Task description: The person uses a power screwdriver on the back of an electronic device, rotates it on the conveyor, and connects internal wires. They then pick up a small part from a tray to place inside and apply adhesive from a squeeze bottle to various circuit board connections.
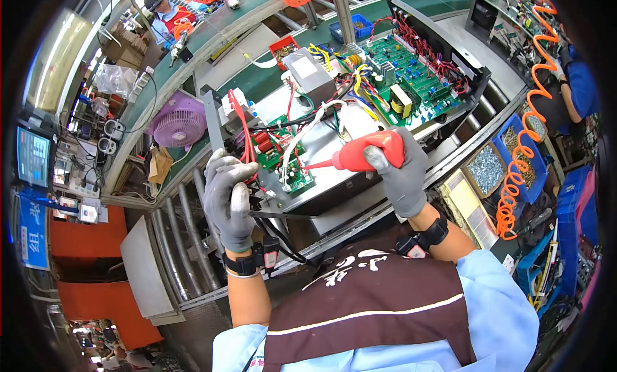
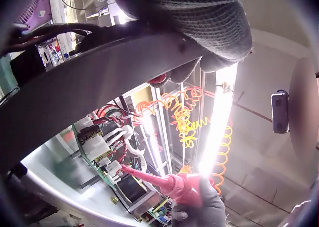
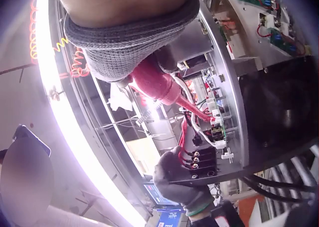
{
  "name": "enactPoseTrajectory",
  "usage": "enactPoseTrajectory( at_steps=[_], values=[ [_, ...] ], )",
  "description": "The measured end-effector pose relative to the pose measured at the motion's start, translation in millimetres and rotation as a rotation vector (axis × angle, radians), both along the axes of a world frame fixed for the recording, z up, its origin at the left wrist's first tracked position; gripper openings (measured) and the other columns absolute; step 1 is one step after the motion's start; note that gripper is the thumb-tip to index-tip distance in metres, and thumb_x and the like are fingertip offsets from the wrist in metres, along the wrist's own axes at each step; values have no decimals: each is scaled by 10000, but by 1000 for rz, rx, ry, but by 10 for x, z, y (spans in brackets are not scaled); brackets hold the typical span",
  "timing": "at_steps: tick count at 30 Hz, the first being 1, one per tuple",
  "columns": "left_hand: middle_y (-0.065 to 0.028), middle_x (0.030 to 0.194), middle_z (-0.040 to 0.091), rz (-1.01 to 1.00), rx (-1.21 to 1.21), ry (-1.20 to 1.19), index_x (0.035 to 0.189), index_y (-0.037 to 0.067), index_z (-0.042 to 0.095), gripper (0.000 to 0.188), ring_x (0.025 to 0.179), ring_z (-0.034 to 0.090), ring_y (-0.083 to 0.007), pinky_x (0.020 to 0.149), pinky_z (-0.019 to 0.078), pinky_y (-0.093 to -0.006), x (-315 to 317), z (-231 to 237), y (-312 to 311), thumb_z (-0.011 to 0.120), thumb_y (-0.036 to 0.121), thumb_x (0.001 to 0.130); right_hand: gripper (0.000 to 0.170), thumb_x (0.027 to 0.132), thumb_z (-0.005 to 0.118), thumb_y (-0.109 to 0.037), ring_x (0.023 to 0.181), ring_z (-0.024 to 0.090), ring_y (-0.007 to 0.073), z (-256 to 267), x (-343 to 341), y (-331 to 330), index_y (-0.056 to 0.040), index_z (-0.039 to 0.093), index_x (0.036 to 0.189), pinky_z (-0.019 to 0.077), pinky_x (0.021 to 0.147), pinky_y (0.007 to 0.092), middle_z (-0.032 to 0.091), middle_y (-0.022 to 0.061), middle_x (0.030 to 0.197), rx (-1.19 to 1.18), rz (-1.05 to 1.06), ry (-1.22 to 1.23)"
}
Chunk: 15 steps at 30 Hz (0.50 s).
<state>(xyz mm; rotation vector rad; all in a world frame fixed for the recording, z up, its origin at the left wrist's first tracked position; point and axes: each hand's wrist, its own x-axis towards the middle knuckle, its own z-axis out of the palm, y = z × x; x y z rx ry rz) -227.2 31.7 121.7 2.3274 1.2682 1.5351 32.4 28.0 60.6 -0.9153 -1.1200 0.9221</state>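
My gloved right hand (image 1: pixel 408 182) grips a red squeeze bottle (image 1: pixel 360 154) with a long thin nozzle pointing left. In the left wrist view, the tip of the nozzle (image 2: pixel 144 176) is right at a white connector on a circuit board. That small green board (image 1: pixel 297 179) sits inside a metal chassis (image 1: pixel 324 150). At the chassis' near left corner, my gloved left hand (image 1: pixel 228 198) curls its fingers over the dark metal edge (image 2: pixel 99 77), beside a bundle of red wires (image 1: pixel 244 127). The right wrist view shows those wires running to a black terminal block (image 3: pixel 202 159).
A larger green board (image 1: pixel 418 70) with many wires fills the chassis' far right. Rollers (image 1: pixel 193 230) run beneath the chassis. Right of it are blue bins (image 1: pixel 530 160) of small hardware and a hanging orange coiled hose (image 1: pixel 514 179). A purple fan (image 1: pixel 178 121) stands left; another person's arm (image 1: pixel 569 82) shows at right.
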Motion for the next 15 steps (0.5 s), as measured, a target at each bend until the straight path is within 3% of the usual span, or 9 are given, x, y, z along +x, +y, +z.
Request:
enactPoseTrajectory(
  at_steps=[4,10,12,15],
  values=[
    [-128,775,615,7,28,-11,842,-20,679,345,858,564,-273,1012,346,-475,15,-27,7,494,256,750,266,819,730,-201,594,558,55,30,2,19,-9,599,948,465,531,205,623,39,796,-7,-17,127],
    [-123,754,627,22,43,-35,829,-33,672,358,842,563,-267,1012,339,-469,66,-19,8,481,260,753,267,819,731,-206,569,547,43,-30,63,83,-10,598,943,455,498,195,612,29,766,84,-43,0],
    [-123,757,628,20,45,-44,826,-36,671,357,840,563,-268,1014,337,-468,68,-21,6,479,256,752,267,816,734,-210,600,550,59,11,71,53,-12,601,936,461,541,208,601,19,761,-87,38,134],
    [-125,827,677,24,10,25,863,-41,650,379,922,563,-265,1061,298,-479,31,-23,-8,424,258,802,258,805,741,-213,641,553,83,28,36,62,-23,610,919,457,591,240,593,24,747,-94,34,132]
  ],
)
